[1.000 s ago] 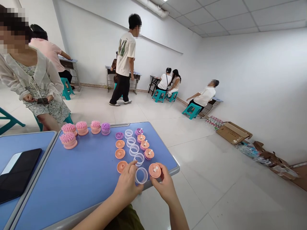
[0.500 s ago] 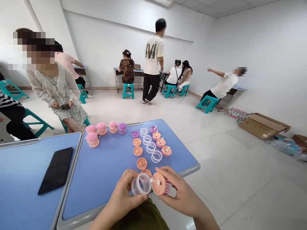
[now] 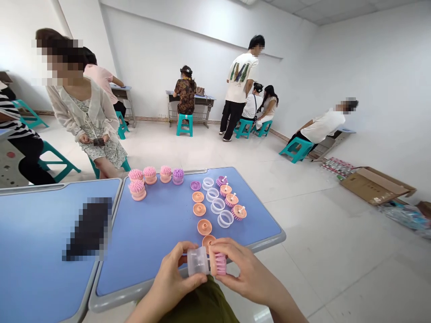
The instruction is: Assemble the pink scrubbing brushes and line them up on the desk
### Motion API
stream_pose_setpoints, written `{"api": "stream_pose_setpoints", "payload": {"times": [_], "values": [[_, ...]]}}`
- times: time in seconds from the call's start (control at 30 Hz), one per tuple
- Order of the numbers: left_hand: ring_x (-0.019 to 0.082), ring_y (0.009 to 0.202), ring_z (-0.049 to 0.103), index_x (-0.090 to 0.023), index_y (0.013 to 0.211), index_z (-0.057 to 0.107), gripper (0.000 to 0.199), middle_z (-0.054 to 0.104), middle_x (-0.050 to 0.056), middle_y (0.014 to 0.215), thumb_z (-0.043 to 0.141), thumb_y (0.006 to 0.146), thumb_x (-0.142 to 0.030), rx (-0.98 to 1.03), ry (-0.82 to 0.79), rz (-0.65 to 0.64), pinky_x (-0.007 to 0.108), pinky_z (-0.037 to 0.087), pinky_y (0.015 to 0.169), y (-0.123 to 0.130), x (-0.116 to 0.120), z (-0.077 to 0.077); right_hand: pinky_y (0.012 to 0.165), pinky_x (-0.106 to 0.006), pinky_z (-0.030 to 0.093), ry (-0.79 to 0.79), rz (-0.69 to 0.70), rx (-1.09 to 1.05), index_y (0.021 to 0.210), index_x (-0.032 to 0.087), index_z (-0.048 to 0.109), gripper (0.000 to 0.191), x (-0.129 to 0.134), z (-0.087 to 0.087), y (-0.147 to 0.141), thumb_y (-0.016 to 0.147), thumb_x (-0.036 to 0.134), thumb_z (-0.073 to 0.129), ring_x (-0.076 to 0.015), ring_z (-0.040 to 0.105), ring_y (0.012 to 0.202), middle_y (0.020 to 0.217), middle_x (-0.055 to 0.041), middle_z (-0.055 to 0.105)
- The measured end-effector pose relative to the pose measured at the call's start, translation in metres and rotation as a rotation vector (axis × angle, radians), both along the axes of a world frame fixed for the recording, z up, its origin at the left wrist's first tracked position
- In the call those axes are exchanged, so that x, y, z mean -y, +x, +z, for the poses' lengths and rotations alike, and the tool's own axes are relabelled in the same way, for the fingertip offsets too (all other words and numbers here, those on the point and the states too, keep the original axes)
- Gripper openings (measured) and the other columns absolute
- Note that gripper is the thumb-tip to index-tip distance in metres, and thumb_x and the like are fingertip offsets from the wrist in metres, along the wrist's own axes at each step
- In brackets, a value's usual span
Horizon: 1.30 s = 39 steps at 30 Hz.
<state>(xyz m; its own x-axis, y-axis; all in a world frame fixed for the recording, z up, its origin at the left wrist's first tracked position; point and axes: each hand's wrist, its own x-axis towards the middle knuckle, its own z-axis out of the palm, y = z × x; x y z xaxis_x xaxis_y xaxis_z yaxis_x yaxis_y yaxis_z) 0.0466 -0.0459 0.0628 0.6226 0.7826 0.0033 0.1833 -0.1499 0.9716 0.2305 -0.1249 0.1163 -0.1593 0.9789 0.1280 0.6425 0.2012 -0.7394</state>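
Observation:
Above the table's near edge, my left hand (image 3: pixel 177 269) is closed around a clear plastic ring (image 3: pixel 197 261), held on its side. My right hand (image 3: pixel 240 269) grips a round brush head (image 3: pixel 218 262) with an orange base and pink bristles. The base faces the ring and sits right against its open end or very close to it; whether they touch I cannot tell. Just beyond my hands lies an orange dish-shaped cap (image 3: pixel 208 241), partly hidden. More orange caps (image 3: pixel 204 227), several clear rings (image 3: pixel 225 218) and several bristled heads with white stems (image 3: pixel 239 212) stand in rows.
Several complete-looking pink brushes (image 3: pixel 138 190) and a purple one (image 3: pixel 178 176) stand at the table's far left. A dark blurred slab (image 3: pixel 88 229) lies on the adjoining left table. A person sits facing this table (image 3: pixel 87 121); a cardboard box (image 3: pixel 377 186) is on the floor at right.
My right hand has turned the brush head so its base faces the ring, and the two have come together. The view has shifted slightly left.

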Motion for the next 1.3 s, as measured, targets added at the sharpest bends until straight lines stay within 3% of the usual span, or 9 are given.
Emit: {"api": "stream_pose_setpoints", "payload": {"times": [0.17, 0.3, 0.4, 0.63, 0.9, 0.97, 1.07, 1.17, 1.3], "values": [[0.018, 0.072, 0.061, -0.021, 0.089, 0.056, 0.029, 0.065, 0.002, 0.084, 0.067, 0.062, -0.021, 0.027, -0.038, -0.004, 0.028, 0.052, 0.067, 0.003, 0.005, 0.001, 0.092, -0.031, 0.045, 0.029, -0.028, -0.026, 0.114, 0.028, 0.054, 0.046, 0.000, -0.007, -0.004, 0.073, 0.009, 0.060, -0.0203, 0.055, 0.107, 0.115, -0.0035, 0.058], [0.020, 0.075, 0.061, -0.023, 0.103, 0.058, 0.041, 0.065, 0.005, 0.095, 0.066, 0.063, -0.022, 0.004, -0.013, -0.003, 0.030, 0.052, 0.068, 0.004, 0.006, -0.002, 0.093, -0.031, 0.044, 0.041, -0.016, -0.100, 0.113, 0.027, 0.055, 0.048, -0.003, -0.010, -0.004, 0.070, 0.006, 0.061, -0.0200, 0.055, 0.106, 0.114, -0.0035, 0.058], [0.021, 0.080, 0.060, -0.023, 0.101, 0.060, 0.038, 0.065, 0.005, 0.099, 0.064, 0.063, -0.021, -0.001, 0.007, -0.021, 0.030, 0.051, 0.071, 0.004, 0.006, -0.003, 0.090, -0.030, 0.046, 0.015, 0.010, -0.170, 0.111, 0.027, 0.056, 0.047, -0.005, -0.011, -0.003, 0.070, 0.005, 0.062, -0.0191, 0.057, 0.102, 0.111, -0.0029, 0.059], [0.018, 0.074, 0.057, -0.016, 0.100, 0.055, 0.038, 0.064, 0.003, 0.083, 0.066, 0.068, -0.033, 0.122, -0.287, -0.080, 0.026, 0.045, 0.066, 0.005, 0.005, -0.005, 0.084, -0.028, 0.049, -0.033, 0.023, -0.224, 0.111, 0.025, 0.055, 0.043, -0.009, -0.014, -0.002, 0.072, 0.007, 0.062, -0.0177, 0.057, 0.098, 0.109, -0.0034, 0.058], [0.012, 0.056, 0.049, -0.013, 0.076, 0.054, 0.045, 0.053, -0.001, 0.062, 0.060, 0.069, -0.057, 0.135, -0.580, -0.143, 0.025, 0.041, 0.058, 0.007, 0.000, 0.003, 0.091, -0.028, 0.043, -0.021, 0.077, -0.167, 0.108, 0.026, 0.057, 0.042, -0.010, -0.010, -0.004, 0.072, 0.004, 0.059, -0.0176, 0.054, 0.101, 0.107, -0.0020, 0.059], [0.013, 0.058, 0.051, -0.013, 0.078, 0.054, 0.042, 0.055, -0.001, 0.063, 0.061, 0.069, -0.054, 0.122, -0.524, -0.150, 0.025, 0.042, 0.058, 0.008, 0.000, 0.002, 0.091, -0.029, 0.043, -0.043, 0.061, -0.144, 0.110, 0.025, 0.057, 0.043, -0.010, -0.012, -0.003, 0.072, 0.006, 0.061, -0.0185, 0.054, 0.100, 0.107, -0.0025, 0.059], [0.018, 0.072, 0.058, -0.014, 0.093, 0.057, 0.033, 0.063, 0.004, 0.079, 0.064, 0.069, -0.035, 0.068, -0.271, -0.144, 0.028, 0.046, 0.066, 0.006, 0.002, -0.002, 0.080, -0.029, 0.045, -0.096, 0.010, -0.129, 0.106, 0.022, 0.058, 0.039, -0.012, -0.021, -0.002, 0.069, 0.012, 0.066, -0.0185, 0.057, 0.087, 0.097, -0.0023, 0.061], [0.023, 0.092, 0.059, -0.019, 0.103, 0.057, 0.037, 0.065, 0.007, 0.101, 0.064, 0.067, -0.017, 0.002, 0.102, -0.100, 0.034, 0.047, 0.082, 0.004, 0.004, -0.006, 0.057, -0.022, 0.043, -0.177, -0.030, -0.232, 0.082, 0.018, 0.058, 0.006, -0.014, -0.033, -0.004, 0.078, 0.023, 0.059, -0.0125, 0.051, 0.063, 0.073, 0.0017, 0.057], [0.022, 0.094, 0.061, -0.024, 0.107, 0.056, 0.041, 0.066, 0.006, 0.104, 0.063, 0.068, -0.014, -0.029, 0.395, -0.071, 0.034, 0.050, 0.083, 0.001, 0.004, -0.008, 0.050, -0.022, 0.040, -0.259, -0.075, -0.428, 0.072, 0.017, 0.054, 0.036, -0.014, -0.042, -0.006, 0.090, 0.045, 0.039, -0.0107, 0.047, 0.051, 0.057, 0.0036, 0.049]]}}
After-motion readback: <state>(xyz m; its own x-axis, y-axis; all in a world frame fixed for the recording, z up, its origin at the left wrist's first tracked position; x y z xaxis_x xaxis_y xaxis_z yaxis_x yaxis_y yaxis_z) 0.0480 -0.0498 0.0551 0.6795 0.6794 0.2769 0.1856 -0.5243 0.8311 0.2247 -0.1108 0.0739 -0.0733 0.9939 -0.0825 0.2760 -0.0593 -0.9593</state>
